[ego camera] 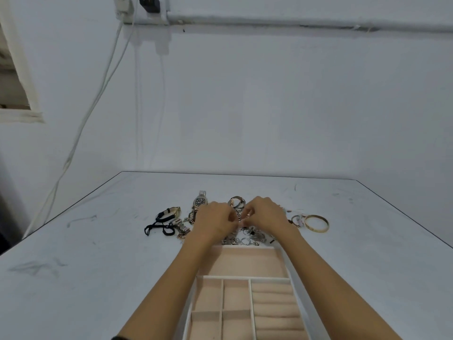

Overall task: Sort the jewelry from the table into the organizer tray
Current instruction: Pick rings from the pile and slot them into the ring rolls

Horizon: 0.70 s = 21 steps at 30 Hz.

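A pink-lined organizer tray with white dividers lies near me, its compartments bare. Beyond its far edge, jewelry is heaped on the table: a silver watch, a gold watch with a black strap, a gold bangle, several rings and chains. My left hand and my right hand meet over the middle of the heap. Together, with curled fingers, they pinch a small rose-gold chain piece.
Black cord bands lie at the left of the heap. The white table ends at a wall behind. Cables hang down the wall at the left, from a power strip.
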Each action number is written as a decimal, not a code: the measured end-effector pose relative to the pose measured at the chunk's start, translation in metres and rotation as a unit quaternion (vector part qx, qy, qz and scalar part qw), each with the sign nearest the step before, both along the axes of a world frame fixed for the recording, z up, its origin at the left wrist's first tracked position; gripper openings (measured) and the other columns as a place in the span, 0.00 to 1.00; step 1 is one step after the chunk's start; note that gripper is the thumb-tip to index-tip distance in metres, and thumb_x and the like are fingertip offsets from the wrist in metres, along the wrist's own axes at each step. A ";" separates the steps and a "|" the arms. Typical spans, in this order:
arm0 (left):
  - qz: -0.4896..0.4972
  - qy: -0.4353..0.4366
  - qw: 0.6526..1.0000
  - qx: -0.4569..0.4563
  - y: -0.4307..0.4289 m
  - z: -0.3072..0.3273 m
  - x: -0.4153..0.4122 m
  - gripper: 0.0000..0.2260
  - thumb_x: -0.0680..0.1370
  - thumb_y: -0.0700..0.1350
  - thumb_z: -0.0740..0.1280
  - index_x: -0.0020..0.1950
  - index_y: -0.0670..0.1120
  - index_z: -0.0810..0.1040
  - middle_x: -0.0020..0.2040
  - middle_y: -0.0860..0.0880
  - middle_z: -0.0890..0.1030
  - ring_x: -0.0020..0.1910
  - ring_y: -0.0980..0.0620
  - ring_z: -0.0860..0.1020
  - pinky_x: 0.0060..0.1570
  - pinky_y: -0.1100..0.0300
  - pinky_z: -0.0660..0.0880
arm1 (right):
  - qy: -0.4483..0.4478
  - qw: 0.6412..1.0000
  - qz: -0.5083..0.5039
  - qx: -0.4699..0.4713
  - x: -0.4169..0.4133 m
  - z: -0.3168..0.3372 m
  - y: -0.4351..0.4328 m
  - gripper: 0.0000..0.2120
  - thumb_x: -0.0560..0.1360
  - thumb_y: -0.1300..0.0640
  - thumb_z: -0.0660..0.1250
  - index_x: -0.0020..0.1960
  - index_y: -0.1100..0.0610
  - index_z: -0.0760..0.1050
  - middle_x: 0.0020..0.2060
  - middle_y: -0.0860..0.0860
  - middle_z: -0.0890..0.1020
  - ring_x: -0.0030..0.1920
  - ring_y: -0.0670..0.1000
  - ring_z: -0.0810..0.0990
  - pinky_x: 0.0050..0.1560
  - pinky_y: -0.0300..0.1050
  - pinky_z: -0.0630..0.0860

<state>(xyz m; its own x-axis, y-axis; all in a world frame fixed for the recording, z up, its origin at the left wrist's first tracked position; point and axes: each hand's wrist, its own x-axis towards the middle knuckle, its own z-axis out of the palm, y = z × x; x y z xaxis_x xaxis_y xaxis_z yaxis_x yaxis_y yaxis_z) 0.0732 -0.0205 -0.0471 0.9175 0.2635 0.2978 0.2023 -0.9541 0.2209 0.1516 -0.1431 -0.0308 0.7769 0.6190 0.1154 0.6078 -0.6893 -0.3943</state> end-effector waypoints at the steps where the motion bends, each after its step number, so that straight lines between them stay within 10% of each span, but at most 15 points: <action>1: 0.006 0.004 1.000 0.008 0.000 -0.001 0.003 0.07 0.75 0.51 0.66 0.49 0.53 0.82 0.48 0.51 0.84 0.50 0.50 0.80 0.51 0.55 0.73 | 0.005 1.000 0.002 -0.006 0.001 0.000 0.002 0.09 0.69 0.52 0.75 0.48 0.51 0.83 0.45 0.49 0.82 0.46 0.51 0.81 0.43 0.43 0.74; 21: 0.029 -0.029 0.999 0.034 -0.001 -0.009 0.002 0.07 0.73 0.52 0.67 0.46 0.54 0.83 0.45 0.53 0.84 0.52 0.52 0.78 0.56 0.55 0.67 | 0.034 0.984 0.003 0.172 0.006 -0.020 -0.014 0.08 0.68 0.59 0.74 0.35 0.47 0.79 0.32 0.47 0.83 0.35 0.47 0.81 0.41 0.47 0.79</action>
